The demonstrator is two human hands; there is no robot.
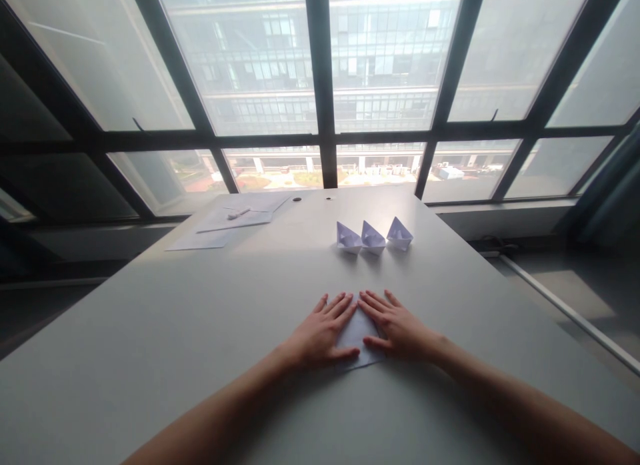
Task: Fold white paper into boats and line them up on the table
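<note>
A folded sheet of white paper [356, 331] lies flat on the grey table [200, 331], near its middle. My left hand [320, 331] rests on the paper's left side with fingers stretched flat. My right hand [397, 326] presses the right side, fingers also flat and spread. The fingertips of both hands nearly meet above the paper's top point. Most of the sheet is hidden under my palms. Further back stand three folded paper boats [373, 237] in a row.
A stack of white paper sheets [235, 221] with a small white object [238, 213] on top lies at the table's far left. Two small round holes [297, 199] sit near the far edge. Large dark-framed windows stand behind the table.
</note>
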